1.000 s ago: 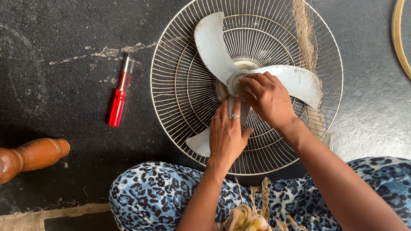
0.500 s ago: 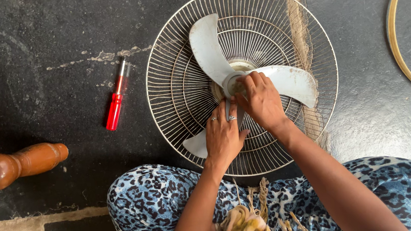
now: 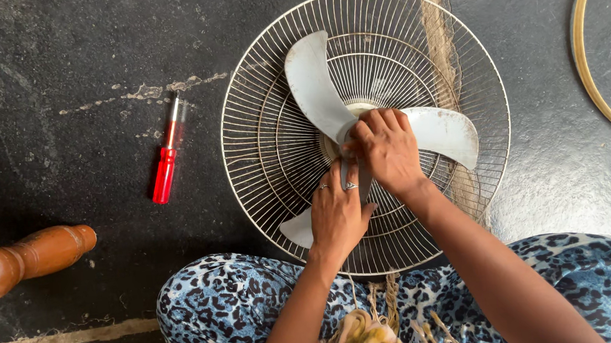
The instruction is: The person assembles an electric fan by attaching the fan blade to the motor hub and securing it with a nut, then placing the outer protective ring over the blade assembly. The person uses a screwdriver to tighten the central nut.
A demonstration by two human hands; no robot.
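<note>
— From the head camera, where do we have the fan blade [image 3: 312,85]?

— It lies in the round wire guard [image 3: 257,89] on the dark floor [image 3: 61,59], before our knees. Our right hand [image 3: 389,151] curls shut over its hub; our left hand [image 3: 337,212] presses flat, fingers spread, on the lower blade.

— And around us?

— A red screwdriver [image 3: 164,164] lies well left of the guard, a wooden leg [image 3: 25,261] further left.
</note>
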